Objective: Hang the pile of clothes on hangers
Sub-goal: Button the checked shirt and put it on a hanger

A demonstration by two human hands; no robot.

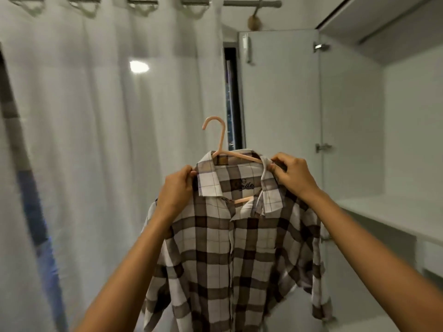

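Brown-and-white checked woven shirt (230, 248) hangs mid-scene, held up at chest height in front of the camera, on a peach plastic hanger (222, 137). Shirt's long axis is vertical: collar (211, 183) at top, button placket running straight down the centre, hem out of view at the bottom edge. Front faces the camera; short sleeves droop at both sides, fabric soft & creased.

Hanger hook points up, its open side to the left. One thin arm slopes down to the right under the collar, & a bit of the lower bar shows thru the neck opening. A dark script label sits inside the neck.

Left hand (176, 190) has fingers curled, pinching the shirt at the collar's left end. Right hand (293, 174) pinches the collar's right end, thumb & fingertips closed on the cloth just beside the hanger arm. Both forearms are bare.

Left & far: white pleated curtain (96, 116) w/ metal rings on a grey rod (251, 3). Far right: smooth white wardrobe door (280, 92) w/ metal hinges (322, 147), plus a flat white shelf (388, 209). A dark window strip (232, 97) shows btw curtain & door.
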